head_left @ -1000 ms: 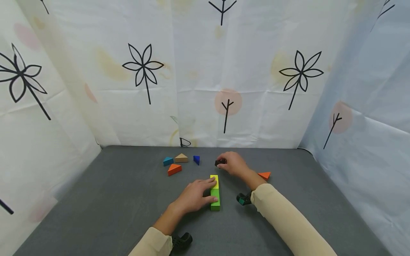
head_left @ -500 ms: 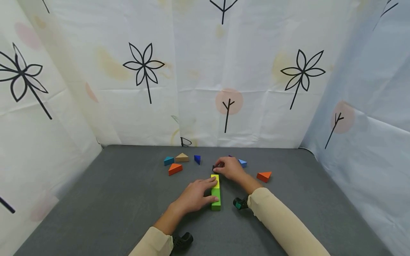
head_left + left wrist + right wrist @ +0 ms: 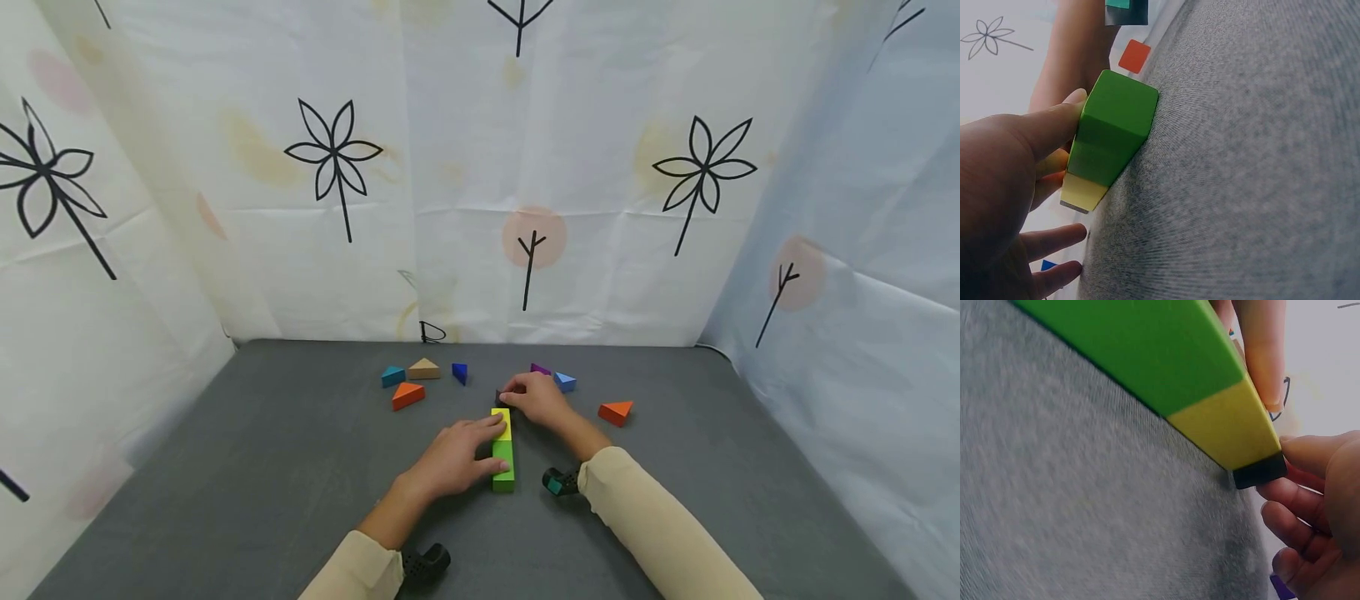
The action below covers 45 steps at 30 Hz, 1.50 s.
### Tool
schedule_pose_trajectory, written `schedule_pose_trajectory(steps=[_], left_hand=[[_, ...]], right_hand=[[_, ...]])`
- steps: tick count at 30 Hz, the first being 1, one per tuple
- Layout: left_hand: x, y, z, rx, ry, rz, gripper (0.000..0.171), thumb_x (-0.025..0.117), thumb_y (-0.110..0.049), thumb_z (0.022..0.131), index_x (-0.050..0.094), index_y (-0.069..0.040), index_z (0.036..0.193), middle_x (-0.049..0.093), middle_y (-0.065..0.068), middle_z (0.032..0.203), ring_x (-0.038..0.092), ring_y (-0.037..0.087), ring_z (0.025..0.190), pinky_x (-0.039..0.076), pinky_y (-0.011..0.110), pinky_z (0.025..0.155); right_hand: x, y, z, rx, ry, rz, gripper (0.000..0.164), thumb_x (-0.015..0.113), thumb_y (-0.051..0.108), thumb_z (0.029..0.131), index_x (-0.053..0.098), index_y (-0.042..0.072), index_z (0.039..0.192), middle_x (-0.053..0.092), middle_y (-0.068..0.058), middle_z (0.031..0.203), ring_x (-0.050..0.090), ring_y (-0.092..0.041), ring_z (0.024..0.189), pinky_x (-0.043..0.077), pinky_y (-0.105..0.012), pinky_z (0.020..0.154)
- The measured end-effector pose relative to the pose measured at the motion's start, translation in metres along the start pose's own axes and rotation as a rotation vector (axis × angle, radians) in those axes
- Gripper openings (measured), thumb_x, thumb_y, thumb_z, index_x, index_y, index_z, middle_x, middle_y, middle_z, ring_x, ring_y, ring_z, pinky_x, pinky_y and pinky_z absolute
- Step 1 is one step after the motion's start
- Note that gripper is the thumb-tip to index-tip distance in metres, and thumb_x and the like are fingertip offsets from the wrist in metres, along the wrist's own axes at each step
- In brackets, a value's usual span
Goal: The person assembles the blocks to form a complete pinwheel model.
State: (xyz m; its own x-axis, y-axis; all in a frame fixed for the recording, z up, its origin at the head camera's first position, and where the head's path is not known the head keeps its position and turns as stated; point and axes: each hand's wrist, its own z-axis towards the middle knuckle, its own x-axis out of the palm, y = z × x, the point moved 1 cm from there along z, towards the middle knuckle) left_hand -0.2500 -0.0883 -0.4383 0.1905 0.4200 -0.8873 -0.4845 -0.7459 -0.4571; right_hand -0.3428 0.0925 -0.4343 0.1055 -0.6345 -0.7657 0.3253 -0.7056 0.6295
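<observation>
A green block [image 3: 503, 484] and a yellow block [image 3: 1229, 428] lie end to end in a straight row. My left hand [image 3: 450, 460] rests on them, thumb on the green block and a fingertip on the yellow one; in the left wrist view its fingers look extended. At the yellow block's far end, my right hand [image 3: 542, 400] pinches a small black block [image 3: 1261, 472] between thumb and fingers. In the right wrist view the black block sits flush against the yellow end, in line with the row.
Back left are a teal triangle [image 3: 393, 377], a tan triangle [image 3: 424, 370], an orange-red triangle [image 3: 408, 396] and a dark blue triangle [image 3: 460, 372]. Beyond my right hand lie a purple piece [image 3: 539, 368] and a light blue piece [image 3: 565, 382]; another orange-red triangle [image 3: 616, 412] is farther right.
My right hand has brought the black block left and nearer, up to the yellow block's end. The purple and light blue pieces have come into view. My left hand has stayed in place.
</observation>
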Motion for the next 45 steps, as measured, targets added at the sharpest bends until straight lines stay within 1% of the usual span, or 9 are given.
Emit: schedule_pose_trajectory(steps=[5, 10, 15, 20, 33, 38, 45], left_hand=[[0.000, 0.000, 0.000, -0.004, 0.006, -0.003, 0.064, 0.061, -0.052, 0.091, 0.048, -0.021, 0.146, 0.040, -0.007, 0.151, 0.041, 0.028, 0.133, 0.032, 0.057, 0.103], [0.000, 0.001, -0.001, 0.009, 0.002, -0.008, 0.064, 0.061, -0.052, 0.092, 0.048, -0.020, 0.146, 0.041, -0.005, 0.151, 0.042, 0.029, 0.133, 0.033, 0.058, 0.102], [0.000, 0.001, 0.000, 0.002, 0.007, -0.016, 0.064, 0.060, -0.052, 0.092, 0.048, -0.020, 0.146, 0.040, -0.006, 0.151, 0.042, 0.029, 0.133, 0.033, 0.057, 0.102], [0.000, 0.002, 0.001, -0.001, 0.013, -0.023, 0.063, 0.060, -0.052, 0.092, 0.049, -0.020, 0.145, 0.040, -0.006, 0.151, 0.041, 0.029, 0.133, 0.033, 0.057, 0.102], [-0.001, 0.001, 0.000, 0.002, 0.012, -0.027, 0.064, 0.060, -0.053, 0.092, 0.049, -0.020, 0.146, 0.039, -0.006, 0.152, 0.041, 0.030, 0.133, 0.032, 0.057, 0.102], [0.000, 0.001, 0.000, 0.002, 0.009, -0.028, 0.064, 0.060, -0.053, 0.092, 0.048, -0.020, 0.146, 0.039, -0.006, 0.152, 0.041, 0.030, 0.134, 0.032, 0.057, 0.103], [0.000, 0.001, 0.000, -0.002, 0.013, -0.034, 0.064, 0.061, -0.052, 0.092, 0.048, -0.020, 0.146, 0.039, -0.006, 0.152, 0.040, 0.030, 0.134, 0.031, 0.057, 0.104]], right_hand=[[0.005, -0.001, -0.001, 0.020, 0.002, 0.045, 0.012, 0.071, 0.023, 0.091, 0.076, 0.012, 0.092, 0.067, 0.004, 0.084, 0.057, -0.013, 0.074, 0.049, -0.031, 0.067], [0.007, -0.004, -0.002, 0.051, -0.001, 0.080, 0.013, 0.072, 0.025, 0.090, 0.076, 0.012, 0.091, 0.067, 0.004, 0.085, 0.058, -0.012, 0.075, 0.049, -0.031, 0.068], [0.006, -0.003, -0.004, 0.057, 0.015, 0.117, 0.014, 0.072, 0.025, 0.090, 0.076, 0.011, 0.091, 0.067, 0.004, 0.084, 0.058, -0.013, 0.074, 0.048, -0.030, 0.066], [0.004, -0.001, -0.006, 0.082, 0.037, 0.165, 0.013, 0.072, 0.022, 0.090, 0.076, 0.010, 0.089, 0.066, 0.002, 0.081, 0.057, -0.014, 0.071, 0.048, -0.030, 0.064], [0.002, 0.001, -0.006, 0.115, 0.064, 0.186, 0.014, 0.072, 0.022, 0.089, 0.076, 0.009, 0.089, 0.065, 0.002, 0.078, 0.056, -0.015, 0.069, 0.049, -0.028, 0.063], [-0.001, 0.002, -0.007, 0.100, 0.075, 0.204, 0.014, 0.073, 0.022, 0.089, 0.075, 0.008, 0.091, 0.066, 0.002, 0.080, 0.058, -0.016, 0.071, 0.050, -0.029, 0.064], [-0.015, 0.001, -0.013, 0.043, 0.025, 0.181, 0.012, 0.072, 0.021, 0.090, 0.074, 0.009, 0.093, 0.066, 0.001, 0.085, 0.059, -0.016, 0.076, 0.050, -0.032, 0.067]])
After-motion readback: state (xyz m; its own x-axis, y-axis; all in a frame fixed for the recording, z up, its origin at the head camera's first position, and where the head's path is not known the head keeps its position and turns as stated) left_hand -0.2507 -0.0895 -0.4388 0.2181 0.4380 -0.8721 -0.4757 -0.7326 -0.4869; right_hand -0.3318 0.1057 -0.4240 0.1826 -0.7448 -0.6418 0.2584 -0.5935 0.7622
